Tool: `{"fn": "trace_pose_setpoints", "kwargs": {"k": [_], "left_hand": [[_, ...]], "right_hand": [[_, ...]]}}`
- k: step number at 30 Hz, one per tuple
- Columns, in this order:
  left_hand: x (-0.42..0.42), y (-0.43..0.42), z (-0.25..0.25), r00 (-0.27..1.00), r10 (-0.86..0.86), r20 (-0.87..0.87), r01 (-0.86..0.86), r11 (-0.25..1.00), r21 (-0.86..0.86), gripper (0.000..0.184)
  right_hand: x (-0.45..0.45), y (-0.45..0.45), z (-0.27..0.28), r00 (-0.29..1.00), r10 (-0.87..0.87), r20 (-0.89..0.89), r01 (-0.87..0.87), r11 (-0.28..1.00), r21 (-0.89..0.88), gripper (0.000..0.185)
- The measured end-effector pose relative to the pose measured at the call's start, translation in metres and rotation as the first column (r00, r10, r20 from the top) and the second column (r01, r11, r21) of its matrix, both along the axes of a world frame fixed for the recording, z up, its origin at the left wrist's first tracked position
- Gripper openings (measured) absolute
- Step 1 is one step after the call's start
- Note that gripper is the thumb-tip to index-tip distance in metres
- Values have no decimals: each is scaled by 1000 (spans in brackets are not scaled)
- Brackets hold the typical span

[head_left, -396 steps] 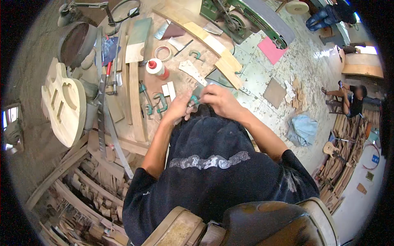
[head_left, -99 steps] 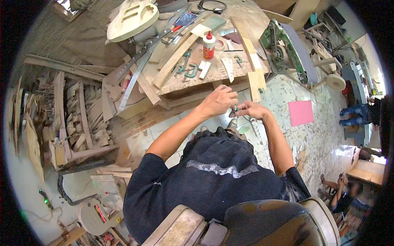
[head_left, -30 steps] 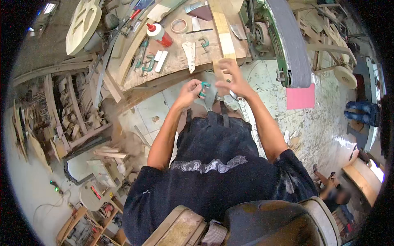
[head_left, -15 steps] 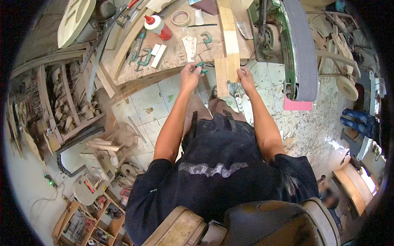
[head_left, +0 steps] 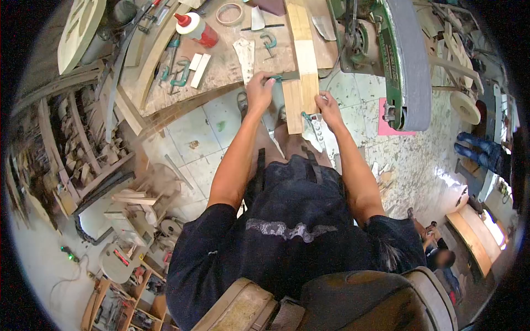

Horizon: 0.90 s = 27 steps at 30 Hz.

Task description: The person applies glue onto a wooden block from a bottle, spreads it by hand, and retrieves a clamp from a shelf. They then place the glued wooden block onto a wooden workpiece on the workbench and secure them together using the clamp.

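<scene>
My left hand (head_left: 259, 94) is closed on a green C-clamp (head_left: 280, 78), whose far end reaches the edge of the wooden pieces. A short light board (head_left: 294, 107) lies lapped against a longer wooden strip (head_left: 307, 58) that runs back over the bench. On the strip's right edge, the fingers of my right hand (head_left: 330, 112) are bent and pinching; part of their grip is hidden. Near the lower end of the strip sits a second small green clamp (head_left: 305, 116).
On the workbench (head_left: 226, 69) stand a red-capped glue bottle (head_left: 197, 30), a tape roll (head_left: 229, 14) and more C-clamps (head_left: 269, 42). A green belt sander (head_left: 406, 66) is at the right. Wood scraps (head_left: 99, 143) fill a rack at left. Another person (head_left: 439, 254) is at lower right.
My left hand has brought the clamp right, up to the edge of the boards. My right hand stays at the strip's right edge. The view has shifted slightly.
</scene>
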<state>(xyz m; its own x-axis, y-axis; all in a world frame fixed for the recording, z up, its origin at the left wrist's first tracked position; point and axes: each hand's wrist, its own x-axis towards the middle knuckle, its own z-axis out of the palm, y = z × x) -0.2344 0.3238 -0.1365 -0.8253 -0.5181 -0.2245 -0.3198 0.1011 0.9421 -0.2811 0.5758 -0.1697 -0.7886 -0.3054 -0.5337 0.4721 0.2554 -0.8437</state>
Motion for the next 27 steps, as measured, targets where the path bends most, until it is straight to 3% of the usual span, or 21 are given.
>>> {"fn": "trace_pose_setpoints", "kwargs": {"k": [5, 11, 14, 20, 27], "left_hand": [[-1, 0, -47, 997, 55, -49, -61, 989, -136, 15], [-3, 16, -14, 992, 78, -95, -103, 948, -301, 16], [-9, 13, -7, 982, -36, -186, -41, 917, -397, 16], [-28, 11, 13, 960, -264, -91, 171, 813, -557, 13], [-38, 9, 5, 921, -382, -71, 290, 797, -530, 19]], "right_hand": [[-1, 3, -11, 999, -20, 50, 20, 1000, -11, 34], [-1, 3, -7, 996, -27, 83, 25, 999, 30, 36], [-3, 3, -2, 998, 10, 60, -17, 995, 102, 39], [-8, 1, 11, 996, 81, -29, -74, 980, 186, 42], [-15, 7, 1, 962, 211, -174, -151, 939, 308, 40]]}}
